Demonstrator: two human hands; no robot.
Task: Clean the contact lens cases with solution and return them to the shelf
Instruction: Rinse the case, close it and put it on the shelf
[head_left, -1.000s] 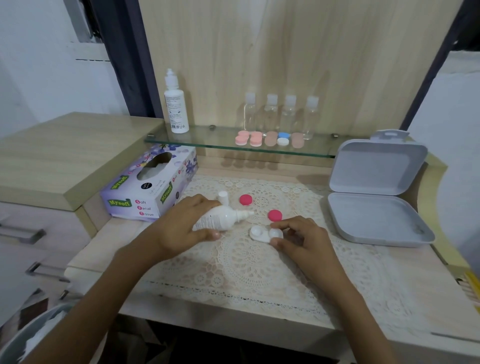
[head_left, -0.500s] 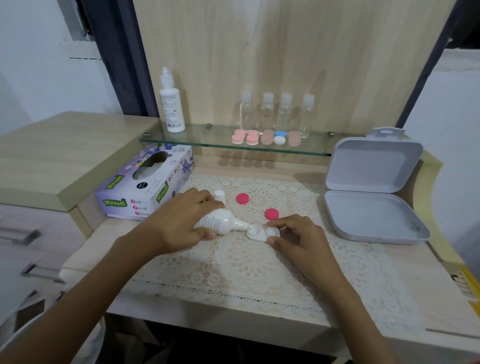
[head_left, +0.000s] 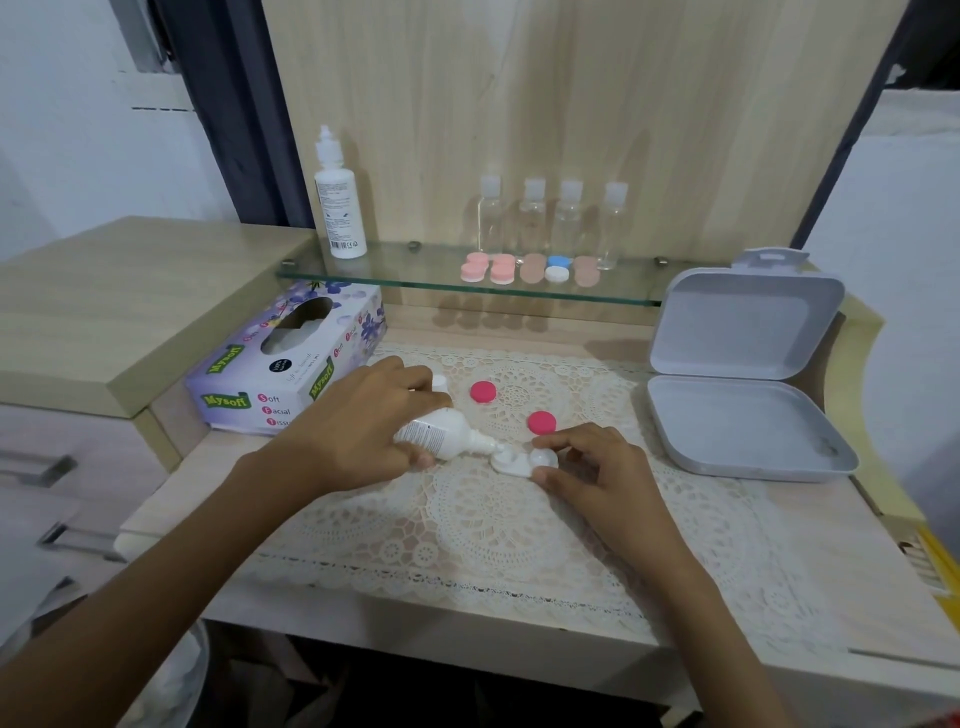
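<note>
A white contact lens case (head_left: 522, 461) lies uncapped on the lace mat (head_left: 493, 525). My right hand (head_left: 597, 473) pinches its right well between thumb and fingers. My left hand (head_left: 358, 426) grips a small white solution bottle (head_left: 447, 434), tipped sideways with its nozzle touching the case's left well. Two pink caps (head_left: 483, 392) (head_left: 541, 422) lie on the mat just behind. The bottle's white cap (head_left: 439, 383) stands behind my left hand. More lens cases (head_left: 530, 268) sit on the glass shelf (head_left: 395, 270).
A tall white bottle (head_left: 338, 202) and several clear small bottles (head_left: 550, 218) stand on the shelf. A tissue box (head_left: 291, 358) sits at the left. An open grey plastic box (head_left: 737, 384) lies at the right. The desk's front edge runs below my arms.
My left hand has moved the bottle to the right and down, bringing its nozzle from short of the case onto the left well. My right hand stays on the case.
</note>
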